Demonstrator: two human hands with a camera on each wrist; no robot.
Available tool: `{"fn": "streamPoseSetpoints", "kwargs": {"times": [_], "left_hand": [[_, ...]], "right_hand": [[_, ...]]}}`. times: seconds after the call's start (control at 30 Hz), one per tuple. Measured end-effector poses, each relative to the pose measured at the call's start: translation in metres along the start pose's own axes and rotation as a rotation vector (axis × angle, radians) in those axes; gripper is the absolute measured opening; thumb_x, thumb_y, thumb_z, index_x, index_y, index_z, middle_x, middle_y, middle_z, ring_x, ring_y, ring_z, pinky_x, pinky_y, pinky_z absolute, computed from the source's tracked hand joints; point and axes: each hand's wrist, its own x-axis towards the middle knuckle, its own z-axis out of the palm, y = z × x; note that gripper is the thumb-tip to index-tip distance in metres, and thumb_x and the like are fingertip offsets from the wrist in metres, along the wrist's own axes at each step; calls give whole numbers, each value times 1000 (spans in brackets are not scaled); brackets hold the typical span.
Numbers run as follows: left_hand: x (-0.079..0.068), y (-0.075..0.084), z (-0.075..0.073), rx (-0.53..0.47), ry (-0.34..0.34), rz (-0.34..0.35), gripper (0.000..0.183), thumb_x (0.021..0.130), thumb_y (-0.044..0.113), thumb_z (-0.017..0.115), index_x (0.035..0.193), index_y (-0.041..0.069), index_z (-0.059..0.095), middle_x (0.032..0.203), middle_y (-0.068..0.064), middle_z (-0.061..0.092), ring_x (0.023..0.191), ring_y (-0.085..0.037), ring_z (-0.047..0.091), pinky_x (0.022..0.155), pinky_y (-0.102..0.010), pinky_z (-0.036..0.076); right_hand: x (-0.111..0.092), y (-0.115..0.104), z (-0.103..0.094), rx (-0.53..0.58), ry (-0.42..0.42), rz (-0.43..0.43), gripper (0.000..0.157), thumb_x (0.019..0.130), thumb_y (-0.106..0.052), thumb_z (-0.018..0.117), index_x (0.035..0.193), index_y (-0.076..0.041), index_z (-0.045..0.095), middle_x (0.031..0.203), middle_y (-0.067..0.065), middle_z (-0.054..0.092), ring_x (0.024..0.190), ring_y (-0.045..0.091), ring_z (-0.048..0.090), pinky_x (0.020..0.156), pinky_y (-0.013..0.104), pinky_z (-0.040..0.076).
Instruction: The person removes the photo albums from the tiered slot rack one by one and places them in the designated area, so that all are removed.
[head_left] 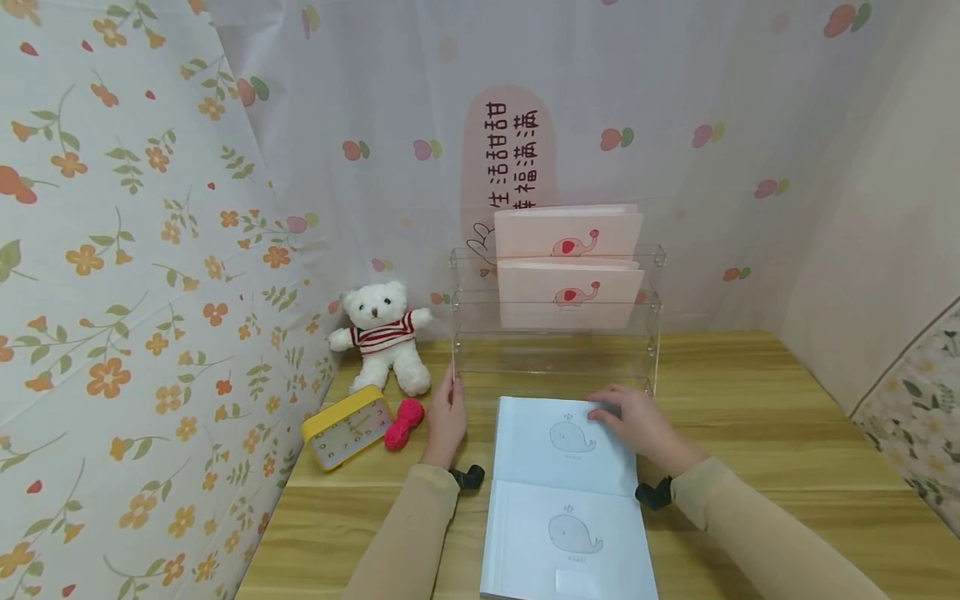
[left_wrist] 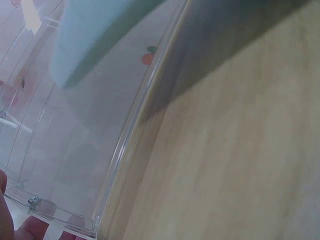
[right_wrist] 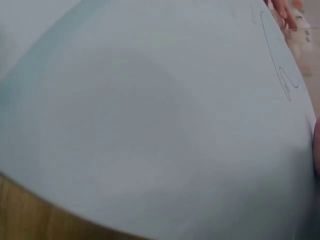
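Note:
My left hand (head_left: 447, 421) grips the left side panel of a clear acrylic rack (head_left: 555, 358); in the left wrist view its fingers (left_wrist: 32, 227) show on both sides of the panel. With my right hand (head_left: 641, 425) I pinch the upper right edge of a light blue whale-print notebook (head_left: 528, 442). That notebook fills the right wrist view, a fingertip (right_wrist: 317, 145) at its edge. Below it lies a second blue whale notebook (head_left: 521, 533). Two pink elephant-print notebooks (head_left: 532, 233) (head_left: 528, 296) stand in the rack's upper tiers, one before the other.
Left of the rack a white teddy bear (head_left: 382, 337) in a striped sweater leans by the wall. A yellow clock (head_left: 345, 429) and a pink yarn bundle (head_left: 405, 423) lie in front of it. A patterned curtain (head_left: 390, 108) hangs behind the wooden table (head_left: 765, 467).

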Motion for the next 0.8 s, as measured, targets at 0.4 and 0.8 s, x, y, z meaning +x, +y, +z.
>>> {"fn": "streamPoseSetpoints", "kwargs": {"times": [0.4,0.8], "left_hand": [[-8,13,-5,11,16,56,51,118,42,48,167,31,50,161,-14,63,146,-41,61,119,-64,50],[-12,22,-8,-14,5,38,50,118,38,49,168,32,49,162,-13,61,149,-43,58,122,-68,46]], "right_hand": [[0,5,16,14,16,22,27,101,-20,81,125,-8,82,126,15,82,122,41,76,105,60,61],[-3,4,22,-6,-6,55,26,101,-20,82,125,-10,81,122,11,83,116,35,78,104,57,63]]}}
